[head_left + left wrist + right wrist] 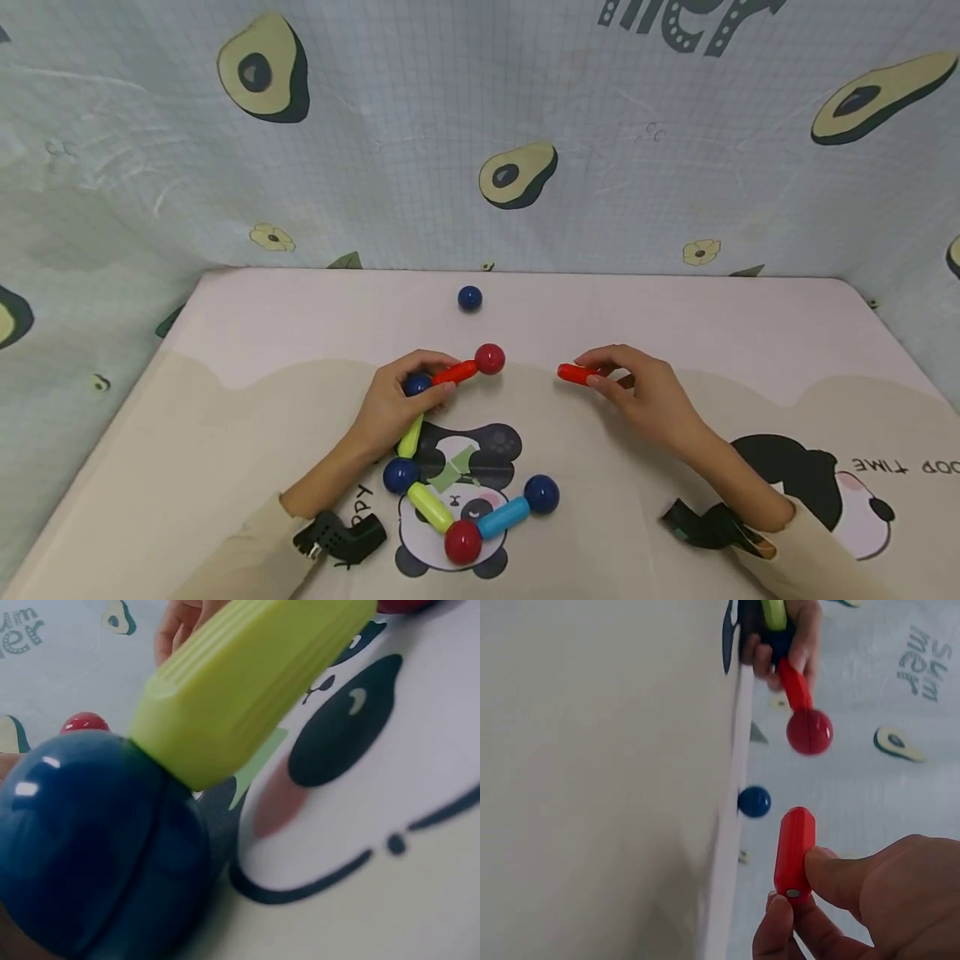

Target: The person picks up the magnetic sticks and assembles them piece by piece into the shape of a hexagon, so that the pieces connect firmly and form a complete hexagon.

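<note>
My left hand [399, 407] grips a chain of magnetic sticks and balls where a blue ball [417, 384] meets a red stick [454, 372]. A red ball [490, 358] caps that stick's far end. From the held blue ball the chain bends toward me through a lime stick [410, 437], a blue ball [97, 840], another lime stick [240, 690], a red ball [462, 542], a light-blue stick [503, 517] and a blue ball [542, 494]. To the right, my right hand [645, 394] pinches a loose red stick [794, 851]; a metal disc shows in its end.
A single blue ball [470, 298] lies near the far edge of the table [300, 308]. Behind it hangs an avocado-print curtain [405, 108]. Panda and dog drawings are printed on the tabletop.
</note>
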A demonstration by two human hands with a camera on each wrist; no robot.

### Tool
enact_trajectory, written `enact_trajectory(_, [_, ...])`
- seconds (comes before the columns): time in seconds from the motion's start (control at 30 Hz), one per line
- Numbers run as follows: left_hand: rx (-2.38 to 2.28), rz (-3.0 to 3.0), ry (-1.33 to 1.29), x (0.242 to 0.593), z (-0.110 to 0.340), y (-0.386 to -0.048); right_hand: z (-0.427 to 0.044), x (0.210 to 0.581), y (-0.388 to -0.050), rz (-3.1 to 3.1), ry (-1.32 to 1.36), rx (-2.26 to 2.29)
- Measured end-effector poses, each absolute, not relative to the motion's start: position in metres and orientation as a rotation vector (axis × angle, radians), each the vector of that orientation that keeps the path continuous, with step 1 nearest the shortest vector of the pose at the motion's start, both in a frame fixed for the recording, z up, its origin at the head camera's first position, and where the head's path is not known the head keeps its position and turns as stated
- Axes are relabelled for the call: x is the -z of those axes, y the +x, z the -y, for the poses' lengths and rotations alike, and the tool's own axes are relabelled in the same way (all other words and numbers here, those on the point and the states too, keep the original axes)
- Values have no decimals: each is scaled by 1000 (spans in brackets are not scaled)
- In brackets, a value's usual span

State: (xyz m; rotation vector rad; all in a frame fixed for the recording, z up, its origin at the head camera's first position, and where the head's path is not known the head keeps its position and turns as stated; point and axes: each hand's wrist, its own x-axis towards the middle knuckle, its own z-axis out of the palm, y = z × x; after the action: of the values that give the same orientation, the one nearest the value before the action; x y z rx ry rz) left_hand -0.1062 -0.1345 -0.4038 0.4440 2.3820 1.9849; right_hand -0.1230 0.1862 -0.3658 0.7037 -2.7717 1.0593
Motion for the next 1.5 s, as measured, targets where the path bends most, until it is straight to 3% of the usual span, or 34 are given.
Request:
enact_trajectory(0.37, [-1969, -2351, 458, 401, 138, -108, -137, 367, -126, 2773, 711, -1223])
enact_trajectory(0.67, [-1944, -2342, 452, 403, 138, -110, -124, 368, -128, 2776, 645, -1281])
enact_trajectory(1.5, [-1760, -2097, 565, 389, 164, -124, -77, 362, -147, 2763, 838, -1476])
